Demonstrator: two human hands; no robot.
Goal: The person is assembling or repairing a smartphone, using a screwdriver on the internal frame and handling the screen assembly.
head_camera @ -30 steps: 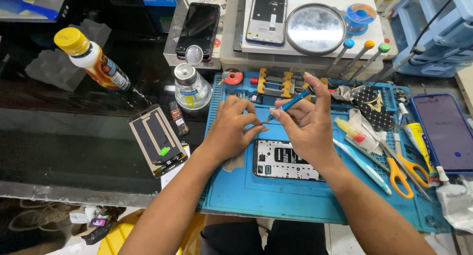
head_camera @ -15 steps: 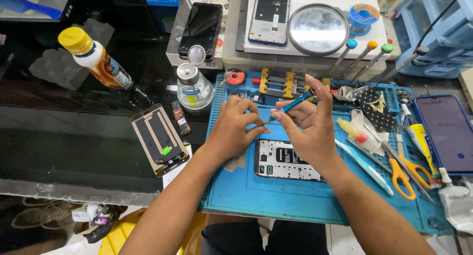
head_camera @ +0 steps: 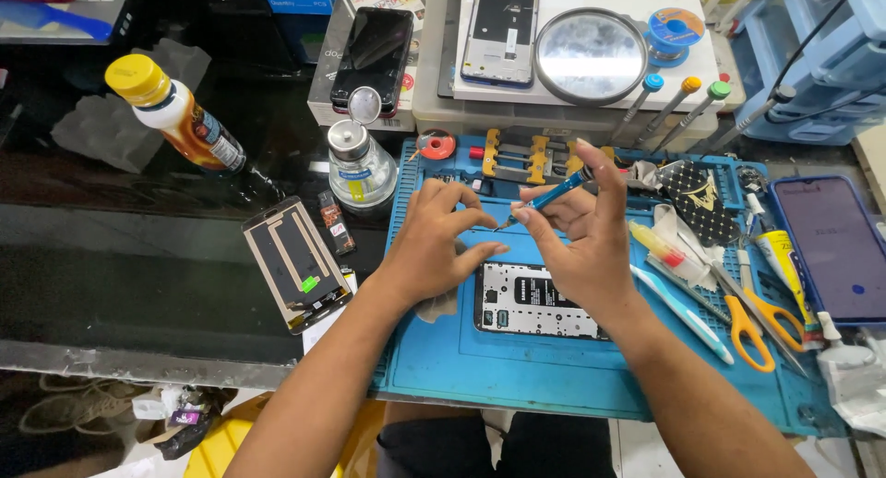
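Observation:
An opened phone (head_camera: 535, 303) lies back-up on the blue work mat (head_camera: 517, 376), its circuit side showing. My right hand (head_camera: 577, 243) grips a thin blue screwdriver (head_camera: 552, 196), tip pointing down-left toward my left fingertips. My left hand (head_camera: 436, 247) rests over the phone's top edge with fingers spread, pressing down; a grey cloth (head_camera: 439, 304) peeks out beneath the palm. Part of the phone is hidden under both hands.
A glass solvent dispenser (head_camera: 360, 164), a yellow-capped bottle (head_camera: 175, 116), a loose screen panel (head_camera: 295, 261), orange scissors (head_camera: 752, 326), tweezers, a blue-cased phone (head_camera: 835, 247), a round magnifier (head_camera: 591, 55), two more phones and three upright screwdrivers (head_camera: 674, 104) surround the mat.
Both hands stay over the phone; the screwdriver tip has shifted slightly toward my left fingers. The camera view has drifted a little.

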